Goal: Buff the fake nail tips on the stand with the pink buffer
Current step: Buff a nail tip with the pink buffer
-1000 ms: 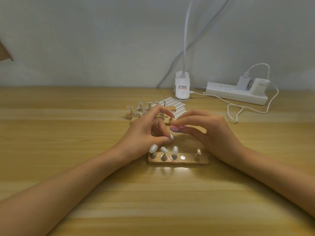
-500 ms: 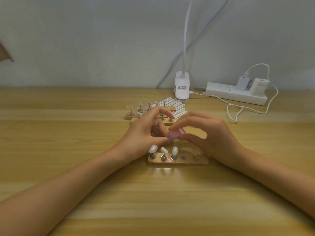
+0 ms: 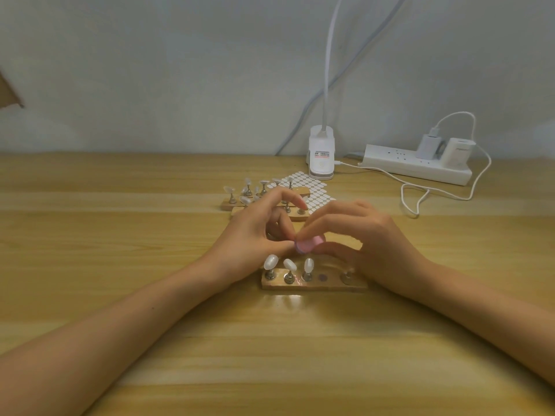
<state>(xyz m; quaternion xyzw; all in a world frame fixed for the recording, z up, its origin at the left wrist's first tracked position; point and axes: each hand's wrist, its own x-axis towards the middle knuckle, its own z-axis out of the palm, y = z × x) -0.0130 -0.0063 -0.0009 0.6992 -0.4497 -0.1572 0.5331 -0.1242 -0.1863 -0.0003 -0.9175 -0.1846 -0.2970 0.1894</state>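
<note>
Fingers [image 3: 327, 219] of your right hand [image 3: 372, 235] pinch the buffer [image 3: 309, 244] behind 3 tips [image 3: 289, 264] on the stand [image 3: 330, 285]; your left hand [image 3: 249, 238] curls alongside, grip unclear.

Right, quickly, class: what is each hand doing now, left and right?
Left hand: fingers curled against the pink buffer; whether it holds anything cannot be told.
Right hand: pinches the pink buffer.
</note>
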